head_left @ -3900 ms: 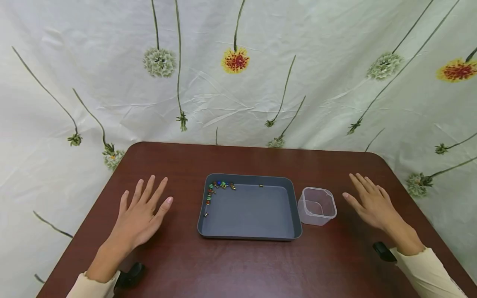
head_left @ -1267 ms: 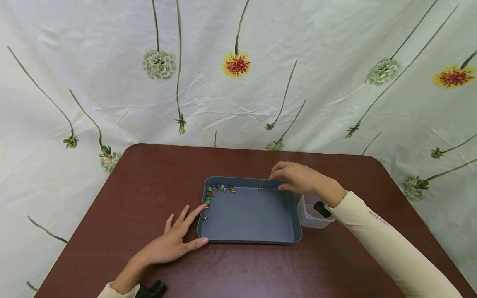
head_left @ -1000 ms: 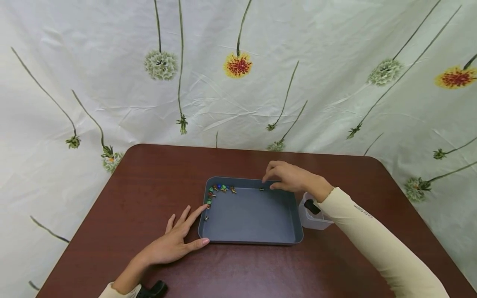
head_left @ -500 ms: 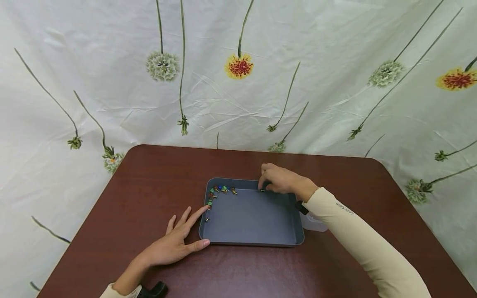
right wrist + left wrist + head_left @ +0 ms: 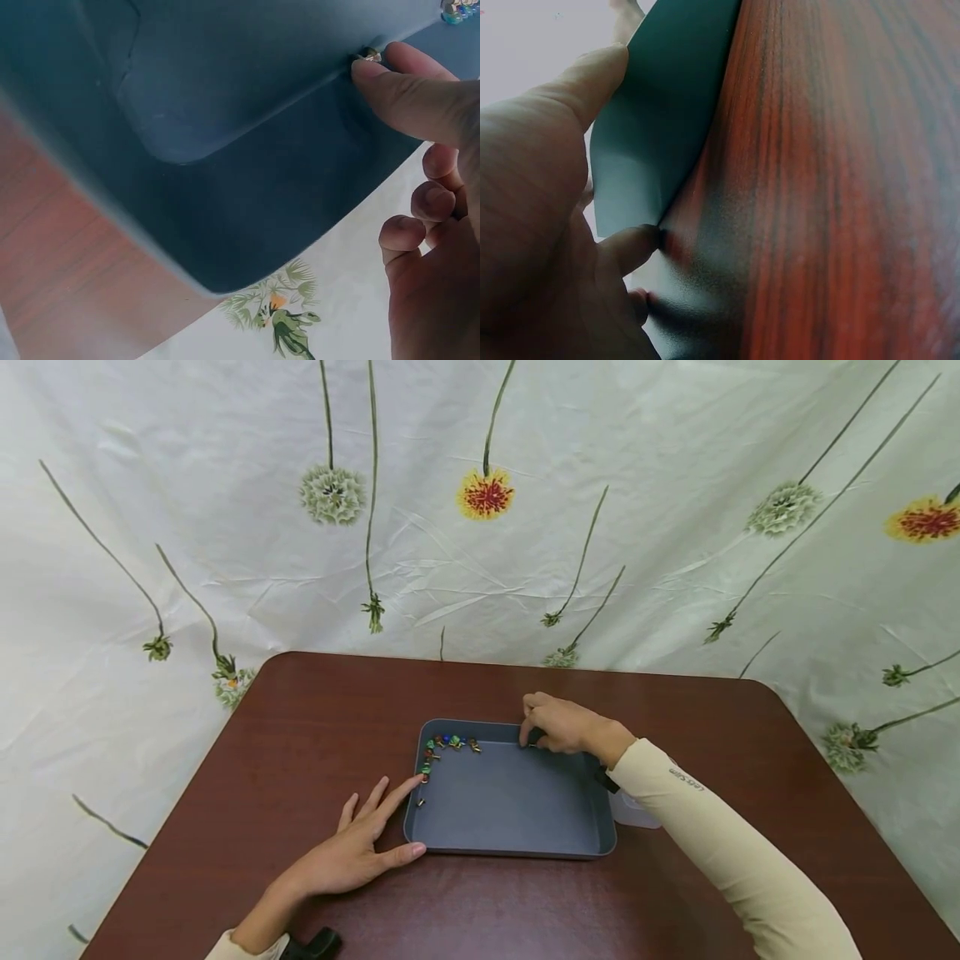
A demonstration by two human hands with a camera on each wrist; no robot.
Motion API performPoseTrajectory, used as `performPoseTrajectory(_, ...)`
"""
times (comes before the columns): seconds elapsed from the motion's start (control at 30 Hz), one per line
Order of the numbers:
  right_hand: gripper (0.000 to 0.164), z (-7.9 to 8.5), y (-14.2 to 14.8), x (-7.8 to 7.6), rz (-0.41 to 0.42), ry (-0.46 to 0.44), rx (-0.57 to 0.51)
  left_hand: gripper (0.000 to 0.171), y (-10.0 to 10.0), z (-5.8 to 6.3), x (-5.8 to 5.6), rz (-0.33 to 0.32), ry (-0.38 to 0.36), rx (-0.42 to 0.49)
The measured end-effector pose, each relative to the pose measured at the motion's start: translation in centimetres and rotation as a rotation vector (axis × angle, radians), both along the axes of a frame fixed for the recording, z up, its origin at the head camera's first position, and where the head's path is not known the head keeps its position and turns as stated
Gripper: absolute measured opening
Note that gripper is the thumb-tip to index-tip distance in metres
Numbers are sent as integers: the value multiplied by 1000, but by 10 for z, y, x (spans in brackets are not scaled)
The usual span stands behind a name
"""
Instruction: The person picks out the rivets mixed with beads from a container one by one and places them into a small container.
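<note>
A shallow blue-grey tray [image 5: 517,802] lies on the table. My left hand [image 5: 343,857] rests at its left side with the fingers spread, the thumb and index finger touching the rim. In the left wrist view, that thumb lies along the tray wall [image 5: 667,82]. At the tray's far edge my right hand [image 5: 564,725] reaches down. Its thumb and index finger pinch a small gold metal piece [image 5: 370,55], mostly hidden from the head view. Several small colourful beads with gold parts [image 5: 455,742] line the far left corner. Another small metal piece [image 5: 421,802] lies near the left wall.
A clear plastic container [image 5: 636,812] stands against the tray's right side, partly hidden by my right sleeve [image 5: 720,827]. The dark red-brown table [image 5: 495,910] ends at a white floral cloth [image 5: 420,543] behind.
From lying apart at both sides, my hands have come to the tray. The left has settled on its left rim; the right has passed over the container and closed its fingertips on the gold piece.
</note>
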State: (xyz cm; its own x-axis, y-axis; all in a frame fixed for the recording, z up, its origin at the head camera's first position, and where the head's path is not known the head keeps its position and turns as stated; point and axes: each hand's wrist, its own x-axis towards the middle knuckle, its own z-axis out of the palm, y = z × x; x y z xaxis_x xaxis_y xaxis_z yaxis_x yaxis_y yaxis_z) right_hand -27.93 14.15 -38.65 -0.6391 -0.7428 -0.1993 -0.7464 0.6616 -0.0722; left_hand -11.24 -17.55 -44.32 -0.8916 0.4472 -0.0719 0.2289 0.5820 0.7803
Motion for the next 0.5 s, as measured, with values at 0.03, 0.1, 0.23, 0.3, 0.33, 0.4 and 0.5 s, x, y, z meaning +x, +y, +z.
performPoseTrajectory(0.03, 21, 0, 0, 0, 2, 9, 1, 82, 0, 0, 0, 2, -1, -2)
performPoseTrajectory(0.1, 21, 0, 1, 0, 6, 17, 2, 82, 0, 0, 0, 2, 2, -1)
performPoseTrajectory(0.23, 20, -1, 1, -1, 16, 31, 16, 82, 0, -1, -1, 1, 5, 1)
performPoseTrajectory(0.3, 19, -1, 1, -2, 18, 37, 30, 82, 0, -1, -1, 1, 7, 2)
performPoseTrajectory(0.33, 19, 0, 1, -2, 20, 42, 37, 82, 0, -1, -1, 1, 8, 3)
performPoseTrajectory(0.4, 19, -1, 0, -2, 25, 55, 56, 82, 0, -1, -1, 1, 9, 2)
performPoseTrajectory(0.5, 20, -2, -1, -2, 37, 71, 81, 82, 0, 0, 0, 1, 1, -1)
